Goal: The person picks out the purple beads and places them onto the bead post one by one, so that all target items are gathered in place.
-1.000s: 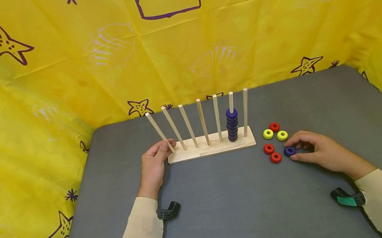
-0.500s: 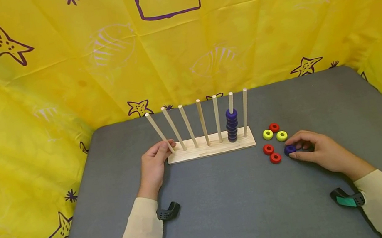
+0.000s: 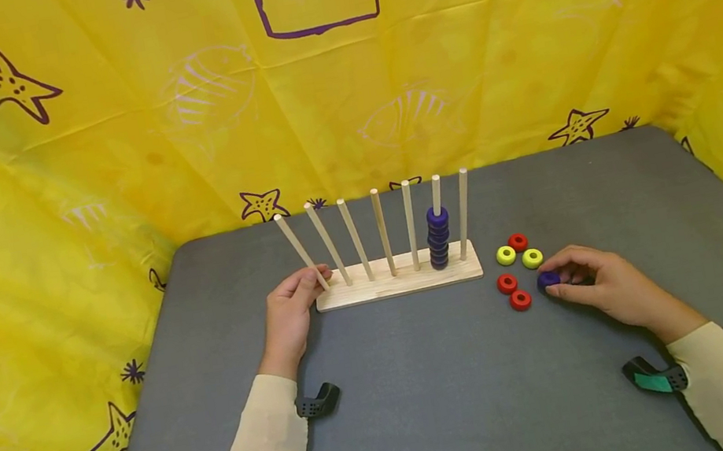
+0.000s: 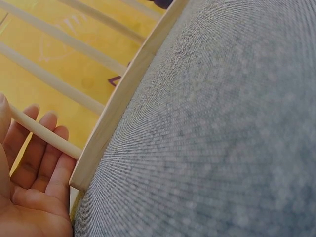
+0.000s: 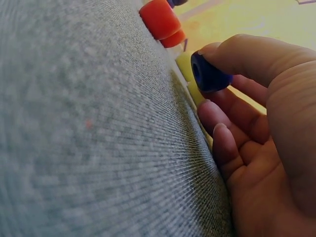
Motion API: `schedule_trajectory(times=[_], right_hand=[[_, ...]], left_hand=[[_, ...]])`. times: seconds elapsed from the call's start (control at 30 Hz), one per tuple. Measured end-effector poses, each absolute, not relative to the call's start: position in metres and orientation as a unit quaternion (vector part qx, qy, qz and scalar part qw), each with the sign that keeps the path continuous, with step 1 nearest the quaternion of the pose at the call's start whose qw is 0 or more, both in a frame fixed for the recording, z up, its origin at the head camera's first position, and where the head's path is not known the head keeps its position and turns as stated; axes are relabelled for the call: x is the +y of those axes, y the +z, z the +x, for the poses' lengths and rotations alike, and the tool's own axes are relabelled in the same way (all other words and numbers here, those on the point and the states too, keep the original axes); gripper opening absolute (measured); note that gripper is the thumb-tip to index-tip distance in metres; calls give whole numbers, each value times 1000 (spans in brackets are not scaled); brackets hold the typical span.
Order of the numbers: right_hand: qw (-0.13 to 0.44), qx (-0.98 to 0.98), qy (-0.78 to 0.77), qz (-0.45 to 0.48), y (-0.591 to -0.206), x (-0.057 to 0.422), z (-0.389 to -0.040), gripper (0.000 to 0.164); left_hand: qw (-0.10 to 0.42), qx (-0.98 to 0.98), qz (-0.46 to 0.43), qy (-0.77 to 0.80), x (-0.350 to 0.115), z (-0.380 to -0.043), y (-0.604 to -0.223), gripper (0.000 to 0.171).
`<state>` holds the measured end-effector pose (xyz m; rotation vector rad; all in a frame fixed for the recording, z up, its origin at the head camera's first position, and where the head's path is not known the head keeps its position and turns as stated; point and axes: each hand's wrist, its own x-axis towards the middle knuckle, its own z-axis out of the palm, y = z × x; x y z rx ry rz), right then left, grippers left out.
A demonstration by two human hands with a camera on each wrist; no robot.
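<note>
A wooden peg rack (image 3: 372,287) stands on the grey table, its upright pegs in one row. My left hand (image 3: 292,305) holds its left end, thumb in front of the end peg (image 4: 47,133) and fingers behind it. Blue rings (image 3: 438,238) are stacked on the second peg from the right. At the right, my right hand (image 3: 597,286) pinches a loose blue ring (image 5: 210,74) between thumb and fingers; it is tilted and close over the table. Beside it lie yellow rings (image 3: 532,258) and red rings (image 3: 521,300), flat on the tabletop.
The grey table (image 3: 428,406) ends at the back against a yellow patterned cloth (image 3: 327,103), which also hangs at both sides. Another red ring (image 3: 517,242) and a yellow ring (image 3: 506,255) lie between the rack and my right hand.
Between my right thumb and fingers the blue ring has risen slightly and tipped from lying flat. My left hand and the rack stay in place.
</note>
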<state>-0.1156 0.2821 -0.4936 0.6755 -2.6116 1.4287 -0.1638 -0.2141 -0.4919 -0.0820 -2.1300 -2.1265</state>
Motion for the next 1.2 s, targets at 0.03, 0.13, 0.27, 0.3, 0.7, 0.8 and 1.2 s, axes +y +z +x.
schedule_trajectory(times=[0.03,0.13,0.27,0.3,0.7,0.8,1.2], right_hand=[[45,-855,468,220,-493,282,-115,36],[45,-856,468,215,-492,281,-115,35],[49,-857,468,210,-491,280,-114,34],[50,-857,469,209,-491,280,-114,35],[56,-856,469,209,-489,277,-115,35],[61,-850,477,215,-488,276,-116,37],[82,-845,482,218,-480,271,-114,39]], left_hand=[[66,-707,-27,-703,-214,-164,-492,35],[66,-711,-26,-700,-214,-163,-491,35],[66,-715,-25,-695,-214,-164,-490,36],[66,-716,-26,-695,-214,-164,-490,37],[71,-709,-32,-701,-215,-164,-491,36],[72,-712,-30,-698,-215,-164,-492,37],[69,-712,-25,-698,-214,-165,-493,37]])
